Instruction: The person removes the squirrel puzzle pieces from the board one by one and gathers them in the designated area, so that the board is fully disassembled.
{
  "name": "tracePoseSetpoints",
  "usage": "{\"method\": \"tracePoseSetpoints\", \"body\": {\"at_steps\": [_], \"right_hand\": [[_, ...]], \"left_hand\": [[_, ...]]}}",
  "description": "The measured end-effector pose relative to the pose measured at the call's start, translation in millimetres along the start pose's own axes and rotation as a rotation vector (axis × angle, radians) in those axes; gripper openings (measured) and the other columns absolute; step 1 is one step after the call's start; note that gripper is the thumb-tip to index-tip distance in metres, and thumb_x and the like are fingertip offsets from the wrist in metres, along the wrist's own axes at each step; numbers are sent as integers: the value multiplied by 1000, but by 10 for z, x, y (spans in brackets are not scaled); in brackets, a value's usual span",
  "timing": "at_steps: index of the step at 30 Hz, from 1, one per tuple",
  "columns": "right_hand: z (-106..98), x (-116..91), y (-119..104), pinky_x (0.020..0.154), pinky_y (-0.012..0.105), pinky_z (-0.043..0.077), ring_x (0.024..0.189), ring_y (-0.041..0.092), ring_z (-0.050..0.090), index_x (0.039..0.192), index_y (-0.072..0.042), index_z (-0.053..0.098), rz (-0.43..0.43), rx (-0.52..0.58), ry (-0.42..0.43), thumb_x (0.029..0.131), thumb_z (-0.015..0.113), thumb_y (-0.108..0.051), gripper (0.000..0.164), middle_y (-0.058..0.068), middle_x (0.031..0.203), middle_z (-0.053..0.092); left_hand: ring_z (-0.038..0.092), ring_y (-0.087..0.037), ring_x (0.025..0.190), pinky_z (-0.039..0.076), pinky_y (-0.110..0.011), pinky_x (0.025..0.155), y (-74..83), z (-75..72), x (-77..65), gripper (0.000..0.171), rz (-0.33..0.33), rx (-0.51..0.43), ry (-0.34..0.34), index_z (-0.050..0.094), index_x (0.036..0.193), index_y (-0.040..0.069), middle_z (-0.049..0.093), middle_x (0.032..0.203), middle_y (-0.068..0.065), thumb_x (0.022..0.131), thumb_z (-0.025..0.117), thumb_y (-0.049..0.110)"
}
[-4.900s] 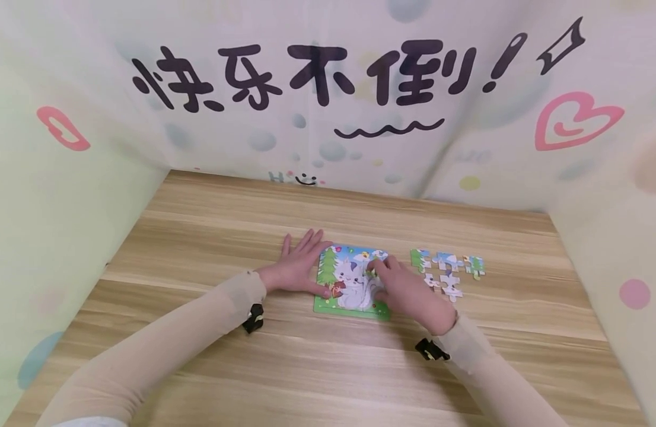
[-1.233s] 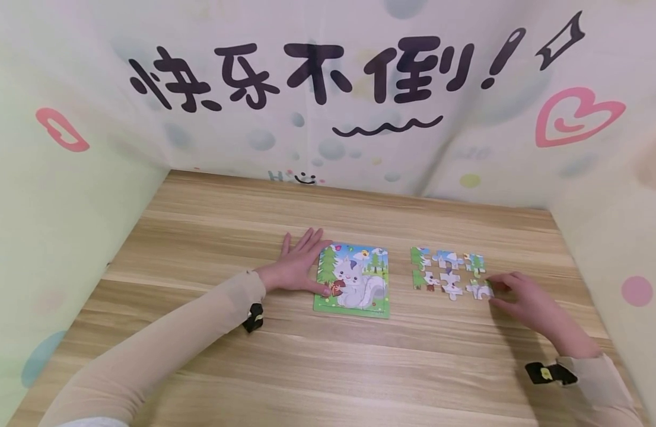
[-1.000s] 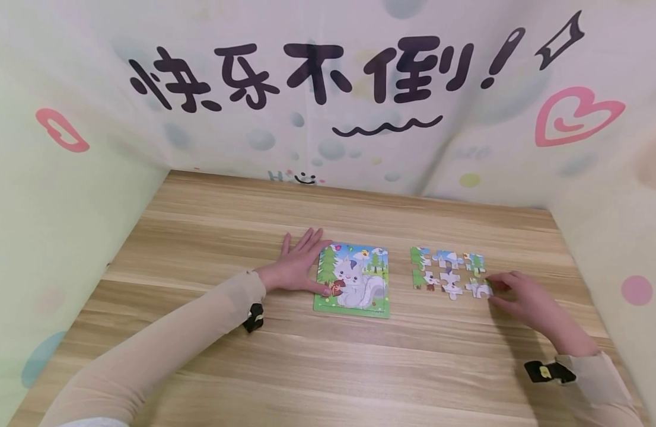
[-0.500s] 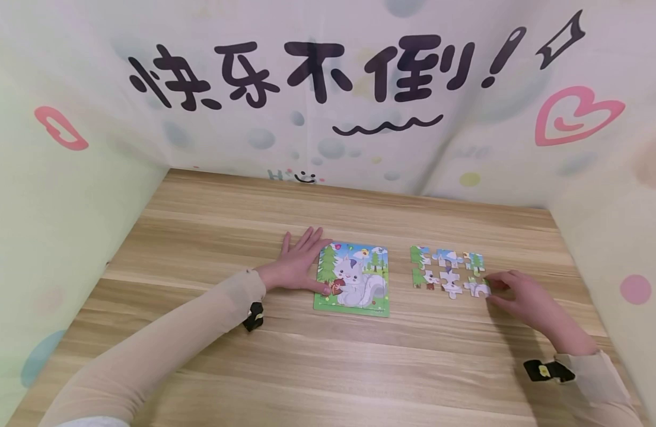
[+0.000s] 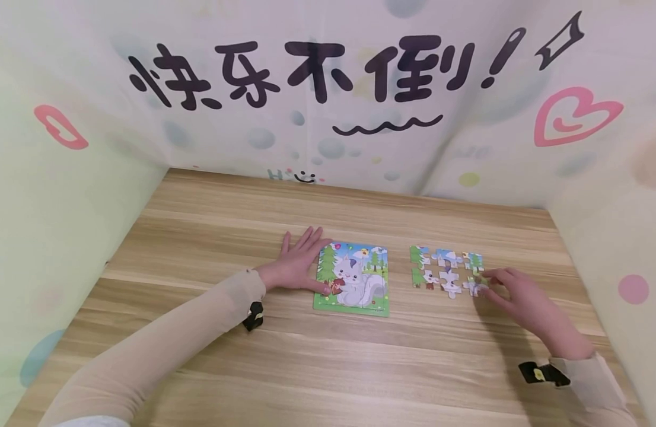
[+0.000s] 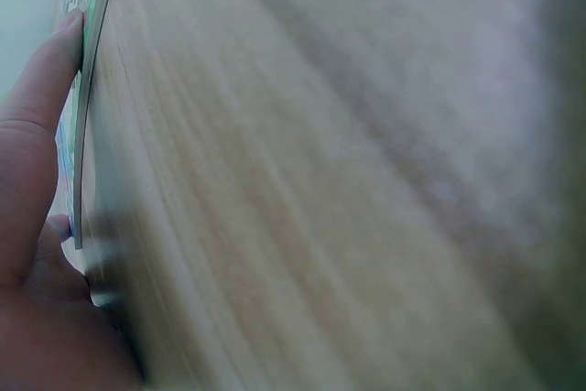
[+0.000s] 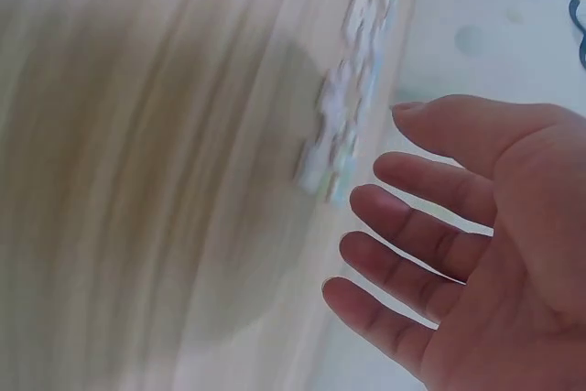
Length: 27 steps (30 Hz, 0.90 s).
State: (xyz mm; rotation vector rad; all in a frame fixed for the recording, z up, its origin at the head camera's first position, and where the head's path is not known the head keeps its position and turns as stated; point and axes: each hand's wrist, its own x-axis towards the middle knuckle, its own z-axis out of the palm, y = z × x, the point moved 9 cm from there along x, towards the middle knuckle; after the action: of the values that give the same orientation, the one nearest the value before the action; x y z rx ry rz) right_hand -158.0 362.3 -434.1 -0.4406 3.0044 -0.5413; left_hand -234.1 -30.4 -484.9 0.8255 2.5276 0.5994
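A jigsaw puzzle (image 5: 354, 279) with a white squirrel, trees and a green border lies flat on the table. My left hand (image 5: 296, 267) is spread at its left side; the thumb lies on the lower left of the picture and the fingers point away along the upper left edge. To the right, several loose jigsaw pieces sit in two rows. My right hand (image 5: 520, 296) is beside the lower right piece (image 5: 473, 287), thumb and forefinger at its right edge. In the right wrist view the fingers are loosely extended and apart, with nothing between them.
A wood-grain table (image 5: 306, 367) carries the puzzle and pieces. Behind it hangs a printed cloth (image 5: 306, 148) with large dark characters, and pale printed sheets flank both sides. Each wrist wears a dark strap with a small device.
My right hand has gone from over the squirrel picture to the loose pieces, where another piece now lies lower right. Lately that piece and hand shifted slightly left. My left hand stays put.
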Motion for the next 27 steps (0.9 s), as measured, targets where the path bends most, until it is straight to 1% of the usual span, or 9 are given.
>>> {"method": "tracePoseSetpoints", "body": {"at_steps": [4,8,12,16,20,23,27], "right_hand": [[-40,31,-171,83,61,55,98,43,66,120,8,69,-55,-28,40,93,76,-9,33,25,110,69],[-42,69,-339,81,58,56,98,41,67,116,5,71,-102,-43,61,93,77,-9,28,23,111,69],[-23,114,-508,80,55,56,97,37,67,117,3,71,-147,-63,67,93,77,-10,28,18,109,70],[-5,162,-689,81,55,57,97,35,68,118,1,71,-203,-82,76,92,78,-11,29,13,105,71],[27,218,-850,86,56,57,103,36,67,120,-1,70,-217,-85,53,94,77,-14,31,13,110,72],[64,262,-963,87,54,58,104,34,67,120,-1,70,-219,-70,36,95,76,-15,29,13,112,72],[128,329,-1131,85,50,58,101,30,66,119,-1,70,-248,-39,25,96,75,-13,27,11,109,72]], "left_hand": [[-12,-34,160,-18,-69,119,1,-2,0,119,1,-2,0,18,167,15,-6,175,-16,79,83,63],[-11,-34,160,-19,-69,118,3,-9,-7,120,3,-6,4,19,167,14,-5,175,-17,79,83,63],[-11,-34,160,-19,-69,118,3,-10,-11,120,4,-8,6,19,167,15,-5,174,-17,78,83,64],[-11,-34,160,-19,-69,118,-1,-2,-10,121,2,-7,4,19,167,15,-5,174,-17,78,83,64],[-11,-34,160,-19,-68,118,-9,2,-6,120,0,-8,5,19,167,15,-5,174,-17,78,83,64],[-11,-34,160,-19,-69,118,-5,-3,-7,120,0,-9,7,19,167,15,-4,174,-17,79,84,63],[-11,-35,160,-19,-69,118,11,-15,-16,120,2,-10,6,19,167,15,-4,174,-17,79,84,62]]}}
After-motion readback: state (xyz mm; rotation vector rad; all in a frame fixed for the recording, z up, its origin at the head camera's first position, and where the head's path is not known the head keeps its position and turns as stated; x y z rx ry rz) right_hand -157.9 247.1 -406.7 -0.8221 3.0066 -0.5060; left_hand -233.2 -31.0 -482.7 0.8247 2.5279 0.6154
